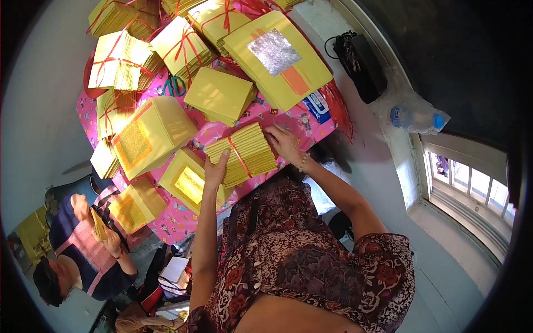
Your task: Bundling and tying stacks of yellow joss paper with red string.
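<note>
Yellow paper bundle [242, 154], crossed by a red string [239, 155], lies on the pink table [288, 125]. Left hand [215, 169] and right hand [284, 143] press flat against its ends, grasping it. Several tied bundles [125, 61] are finished; untied stacks [221, 95] remain.

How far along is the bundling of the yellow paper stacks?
Done: several tied bundles with red string lie at the far end of the pink table. In hand: left hand and right hand grip a stack with red string across it. Left: untied stacks nearby.
</note>
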The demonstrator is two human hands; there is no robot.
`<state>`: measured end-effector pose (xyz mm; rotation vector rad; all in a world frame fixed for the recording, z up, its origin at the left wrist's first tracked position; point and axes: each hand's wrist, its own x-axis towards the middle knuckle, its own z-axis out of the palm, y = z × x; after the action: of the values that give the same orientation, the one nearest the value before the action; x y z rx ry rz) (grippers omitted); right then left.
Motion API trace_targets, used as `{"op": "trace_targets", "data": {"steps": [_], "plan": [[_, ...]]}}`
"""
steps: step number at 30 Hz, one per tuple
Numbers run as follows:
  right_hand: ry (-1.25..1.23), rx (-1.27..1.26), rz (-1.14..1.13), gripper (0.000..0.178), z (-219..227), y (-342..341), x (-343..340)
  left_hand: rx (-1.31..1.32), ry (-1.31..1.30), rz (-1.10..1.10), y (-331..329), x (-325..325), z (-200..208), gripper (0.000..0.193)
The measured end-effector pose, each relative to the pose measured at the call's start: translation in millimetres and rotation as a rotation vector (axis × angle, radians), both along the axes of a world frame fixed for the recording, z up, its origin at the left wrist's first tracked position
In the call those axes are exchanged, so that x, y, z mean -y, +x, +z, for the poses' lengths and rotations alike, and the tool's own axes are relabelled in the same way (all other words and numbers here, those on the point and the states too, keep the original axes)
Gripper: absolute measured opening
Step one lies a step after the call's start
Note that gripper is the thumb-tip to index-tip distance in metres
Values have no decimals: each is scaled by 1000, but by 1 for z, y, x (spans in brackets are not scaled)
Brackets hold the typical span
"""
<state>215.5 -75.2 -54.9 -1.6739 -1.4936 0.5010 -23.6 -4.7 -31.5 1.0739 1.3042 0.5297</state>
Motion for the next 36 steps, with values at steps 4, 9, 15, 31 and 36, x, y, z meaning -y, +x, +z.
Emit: {"op": "trace_targets", "data": {"steps": [4, 9, 15, 31, 36], "plan": [[-64, -124, 57, 15, -7, 3, -2, -6, 66, 120, 4, 8, 1, 51], [-111, -180, 44, 16, 2, 7, -3, 66, 397, 403, 14, 22, -6, 37], [-223, -272, 32, 13, -6, 10, 1, 72, 296, 466, 5, 29, 2, 19], [-383, -511, 248, 34, 26, 21, -33, 121, 307, 358, -8, 21, 6, 12], [-339, -590, 262, 34, 23, 14, -23, 165, 174, 366, -16, 20, 2, 12]]}}
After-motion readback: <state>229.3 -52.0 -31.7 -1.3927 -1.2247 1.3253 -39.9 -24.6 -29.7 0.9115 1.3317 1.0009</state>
